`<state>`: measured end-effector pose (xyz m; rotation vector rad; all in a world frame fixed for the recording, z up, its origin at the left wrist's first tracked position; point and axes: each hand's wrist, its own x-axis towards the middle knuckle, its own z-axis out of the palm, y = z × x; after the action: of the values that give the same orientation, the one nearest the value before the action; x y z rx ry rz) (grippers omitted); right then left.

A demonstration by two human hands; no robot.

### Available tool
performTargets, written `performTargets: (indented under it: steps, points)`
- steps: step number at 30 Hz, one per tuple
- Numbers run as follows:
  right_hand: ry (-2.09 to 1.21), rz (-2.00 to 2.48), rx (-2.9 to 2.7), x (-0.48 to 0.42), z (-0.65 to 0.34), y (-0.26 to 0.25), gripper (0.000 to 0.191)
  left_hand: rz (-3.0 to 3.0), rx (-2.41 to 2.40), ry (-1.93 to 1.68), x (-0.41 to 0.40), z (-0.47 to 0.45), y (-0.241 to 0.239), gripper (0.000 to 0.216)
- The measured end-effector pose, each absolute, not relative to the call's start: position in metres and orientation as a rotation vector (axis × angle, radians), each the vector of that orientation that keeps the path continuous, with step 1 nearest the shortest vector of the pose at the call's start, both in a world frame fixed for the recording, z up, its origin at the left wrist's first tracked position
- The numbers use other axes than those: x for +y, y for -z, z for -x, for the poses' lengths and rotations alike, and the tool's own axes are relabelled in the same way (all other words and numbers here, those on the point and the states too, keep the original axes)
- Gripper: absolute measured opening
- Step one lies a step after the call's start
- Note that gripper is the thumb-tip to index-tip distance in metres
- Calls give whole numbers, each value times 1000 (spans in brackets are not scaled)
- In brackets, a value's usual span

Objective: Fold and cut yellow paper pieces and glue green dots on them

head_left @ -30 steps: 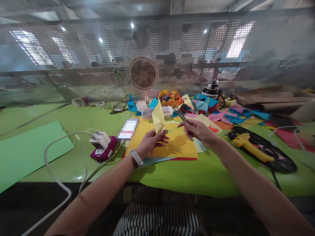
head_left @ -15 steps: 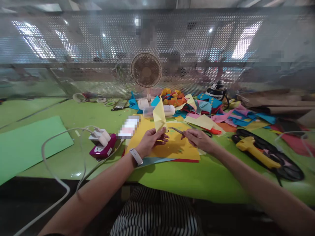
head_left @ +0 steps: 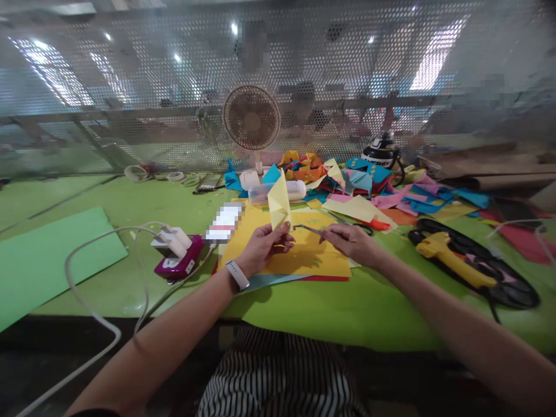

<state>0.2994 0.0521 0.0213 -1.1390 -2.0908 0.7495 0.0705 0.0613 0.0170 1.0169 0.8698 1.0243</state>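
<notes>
The green table (head_left: 130, 202) is crowded with coloured offcuts at its far side, and a small fan (head_left: 252, 117) stands there facing the person. If it is running, a draught could flutter light paper. A large yellow sheet (head_left: 313, 260) lies flat under both hands. The left hand (head_left: 263, 246) pinches the lower corner of a folded yellow paper (head_left: 278, 204), holding it upright above that sheet. The grip is narrow and sits only at the bottom, so the tall free part could bend or twist under a push. The right hand (head_left: 351, 243) is closed around a thin metal tool (head_left: 307, 228) whose tip points at the paper, just beside the left fingertips. A slip there might tear the fold or prick a finger, and too hard a squeeze could crease the paper.
</notes>
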Motion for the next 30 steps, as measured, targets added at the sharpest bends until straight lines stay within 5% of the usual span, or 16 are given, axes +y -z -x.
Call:
performTargets:
  steps: [30]
  points:
    - [-666, 1144, -2066, 49, -298, -21, 37, -1040, 849, -1009, 61, -69, -16, 26]
